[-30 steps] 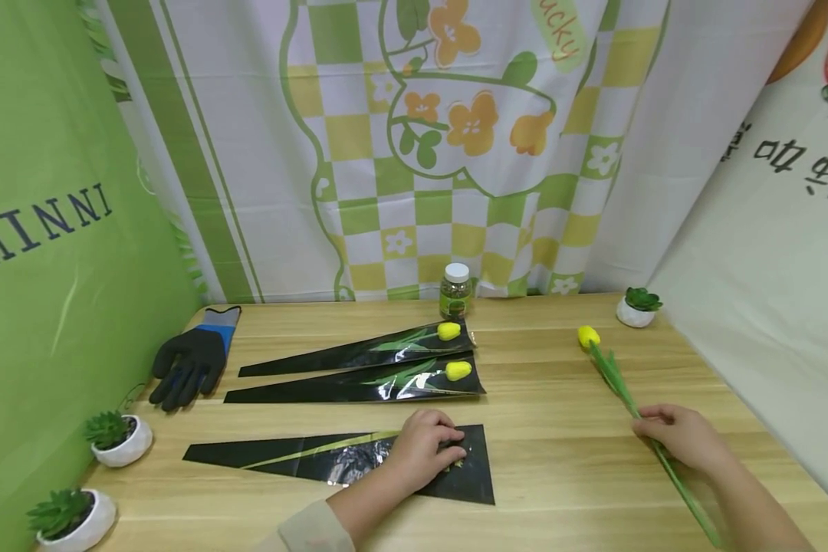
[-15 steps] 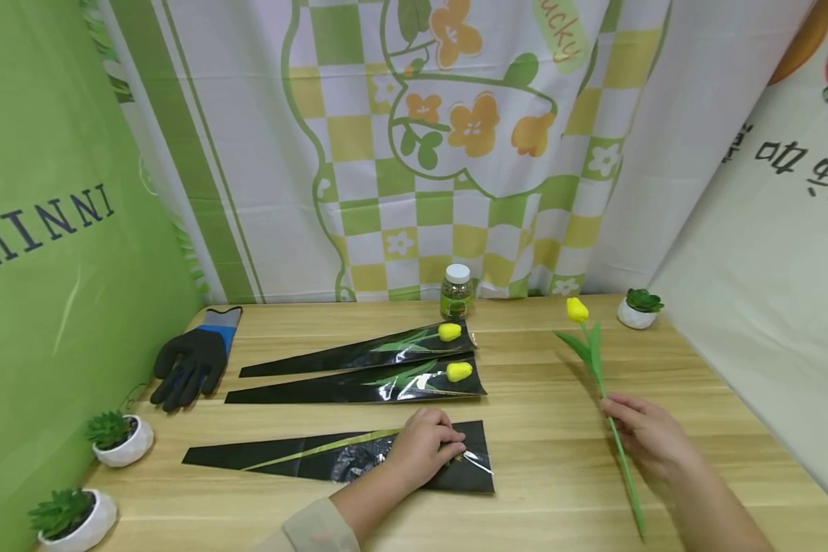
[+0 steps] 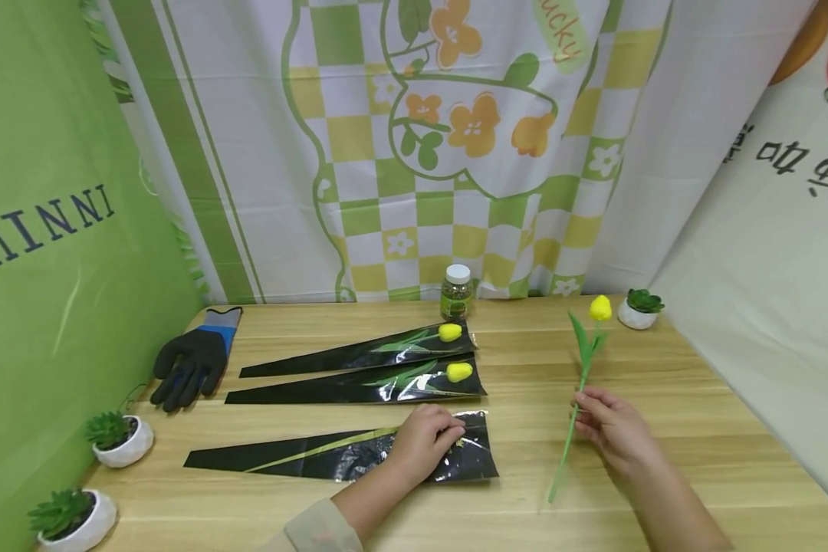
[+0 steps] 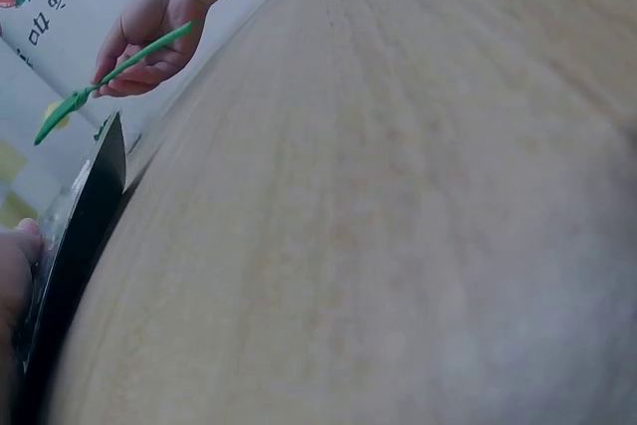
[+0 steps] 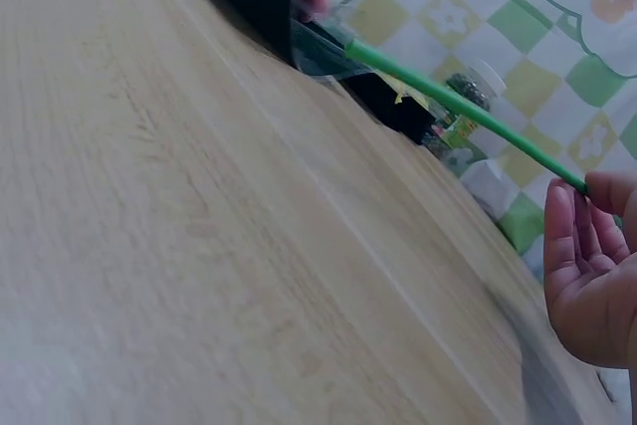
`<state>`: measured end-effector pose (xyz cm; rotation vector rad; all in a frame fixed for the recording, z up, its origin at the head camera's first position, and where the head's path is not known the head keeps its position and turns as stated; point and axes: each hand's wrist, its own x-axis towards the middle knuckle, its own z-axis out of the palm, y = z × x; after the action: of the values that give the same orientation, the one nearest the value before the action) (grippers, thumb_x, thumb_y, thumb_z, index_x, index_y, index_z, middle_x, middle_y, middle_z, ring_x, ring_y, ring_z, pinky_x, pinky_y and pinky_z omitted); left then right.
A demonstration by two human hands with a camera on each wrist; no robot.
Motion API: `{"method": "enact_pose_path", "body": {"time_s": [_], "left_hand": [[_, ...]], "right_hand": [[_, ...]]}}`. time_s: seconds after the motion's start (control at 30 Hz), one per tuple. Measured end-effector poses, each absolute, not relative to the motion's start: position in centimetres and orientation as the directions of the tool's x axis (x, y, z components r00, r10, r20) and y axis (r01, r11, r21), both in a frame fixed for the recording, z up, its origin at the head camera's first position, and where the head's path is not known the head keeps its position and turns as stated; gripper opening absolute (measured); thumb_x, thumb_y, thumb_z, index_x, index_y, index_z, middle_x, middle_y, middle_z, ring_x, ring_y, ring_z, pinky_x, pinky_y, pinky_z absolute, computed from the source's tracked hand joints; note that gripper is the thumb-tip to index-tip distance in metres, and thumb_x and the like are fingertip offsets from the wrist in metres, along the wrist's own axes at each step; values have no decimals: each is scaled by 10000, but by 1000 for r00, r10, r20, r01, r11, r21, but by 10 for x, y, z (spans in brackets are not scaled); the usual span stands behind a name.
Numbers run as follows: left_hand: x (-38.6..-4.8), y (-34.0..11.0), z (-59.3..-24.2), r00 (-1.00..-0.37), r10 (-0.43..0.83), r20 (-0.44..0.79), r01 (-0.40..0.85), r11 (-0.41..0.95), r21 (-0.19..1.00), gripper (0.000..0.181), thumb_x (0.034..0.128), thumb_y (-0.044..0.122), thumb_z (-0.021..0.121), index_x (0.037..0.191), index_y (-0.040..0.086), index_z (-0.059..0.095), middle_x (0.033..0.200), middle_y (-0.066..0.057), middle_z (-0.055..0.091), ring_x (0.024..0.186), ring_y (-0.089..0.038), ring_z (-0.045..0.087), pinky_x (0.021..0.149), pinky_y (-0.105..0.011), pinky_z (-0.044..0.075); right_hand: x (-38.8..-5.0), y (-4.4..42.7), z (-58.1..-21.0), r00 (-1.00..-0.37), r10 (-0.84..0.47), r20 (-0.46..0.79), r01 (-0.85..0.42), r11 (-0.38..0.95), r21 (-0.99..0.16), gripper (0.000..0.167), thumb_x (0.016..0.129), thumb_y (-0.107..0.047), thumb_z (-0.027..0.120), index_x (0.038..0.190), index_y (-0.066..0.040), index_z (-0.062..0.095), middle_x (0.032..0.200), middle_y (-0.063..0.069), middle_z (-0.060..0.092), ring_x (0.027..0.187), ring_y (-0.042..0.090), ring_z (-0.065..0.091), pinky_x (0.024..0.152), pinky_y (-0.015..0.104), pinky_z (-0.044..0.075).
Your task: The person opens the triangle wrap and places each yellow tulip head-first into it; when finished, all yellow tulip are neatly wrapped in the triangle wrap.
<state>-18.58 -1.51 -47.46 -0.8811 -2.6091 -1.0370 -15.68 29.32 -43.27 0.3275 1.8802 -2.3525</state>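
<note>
Pinched between my right thumb and fingers (image 3: 614, 431), a yellow tulip (image 3: 600, 309) stands with its bloom pointing away and its stem slanting down toward the front. My left hand (image 3: 419, 446) lies over the front black sleeve (image 3: 479, 452), its thumb and fingers gripping the film near the wide end. That end bows up off the table in the left wrist view, the sleeve (image 4: 85, 216) beside my left fingers (image 4: 25, 231). In the right wrist view the green stem (image 5: 468, 111) runs from my right hand (image 5: 595, 286) toward the sleeve's mouth; whether they touch, I cannot tell.
Behind the front sleeve lie two black sleeves (image 3: 345, 394) holding yellow tulips (image 3: 458, 372). A white-lidded jar (image 3: 456, 293) stands near the curtain. A dark glove (image 3: 192, 364) and potted succulents (image 3: 129, 445) are at the left; another pot (image 3: 639, 313) stands at the back right.
My right hand has moved left with the tulip, whose stem has swung so its lower end points left toward the sleeve. Under my left hand, the sleeve's wide end has risen and bowed.
</note>
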Motion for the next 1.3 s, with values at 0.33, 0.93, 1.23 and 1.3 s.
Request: {"method": "enact_pose_path", "body": {"time_s": [0.33, 0.93, 1.23, 1.3], "left_hand": [[-188, -15, -478, -802, 437, 406, 597, 574, 561, 160, 942, 227, 644, 988, 136, 768, 979, 6, 722, 949, -156, 624, 877, -270, 518], [-189, -13, -478, -783, 453, 426, 622, 583, 523, 159, 934, 223, 658, 991, 132, 776, 964, -6, 713, 933, -162, 616, 860, -271, 512], [-189, -10, -476, -796, 442, 413, 605, 591, 534, 167, 934, 222, 661, 1004, 126, 777, 959, -8, 709, 926, -165, 611, 842, -270, 514], [-188, -10, -476, -798, 438, 413, 602, 595, 533, 165, 931, 224, 665, 1004, 128, 778, 957, -5, 710, 924, -162, 612, 836, -267, 516]], "right_hand": [[-161, 284, -430, -938, 215, -270, 192, -326, -926, 98, 1009, -159, 532, 1040, -150, 439, 842, -115, 632, 767, -7, 638, 746, 126, 559], [-163, 235, -443, -944, 256, -210, 148, -243, -959, 131, 1012, -65, 494, 1074, -75, 378, 798, -129, 634, 766, -12, 669, 774, 146, 568], [-161, 205, -449, -946, 242, -218, 149, -273, -950, 103, 994, -13, 511, 998, -51, 415, 763, -95, 633, 738, 17, 673, 735, 175, 581], [-161, 199, -450, -946, 240, -216, 147, -274, -950, 106, 985, -3, 524, 1004, -29, 423, 758, -82, 635, 733, 24, 676, 731, 181, 583]]}}
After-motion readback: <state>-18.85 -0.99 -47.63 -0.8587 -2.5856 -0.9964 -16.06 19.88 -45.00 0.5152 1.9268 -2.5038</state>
